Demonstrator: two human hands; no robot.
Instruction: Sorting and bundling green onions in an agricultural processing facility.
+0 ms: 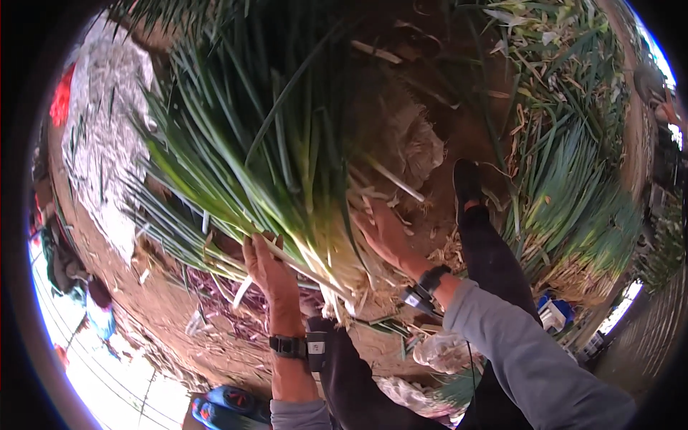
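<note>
A big bundle of green onions (294,165) lies in front of me, long green tops pointing away and white root ends toward my legs. My left hand (269,272) is at the bundle's lower left, fingers curled around a green onion whose pale stalk (312,272) slants down to the right across the roots. Along the right side of the white ends rests my right hand (387,233), its fingers stretched out and apart, the tips partly hidden by stalks. One loose stalk (398,179) sticks out to the right, above that hand.
Another green onion heap (573,193) lies at the right, beyond my leg (494,258). A whitish sheet (107,136) covers ground at the far left. Purplish scraps (222,294) lie below the bundle. Plastic bags (448,351) and blue shoes (229,408) are near the lower edge.
</note>
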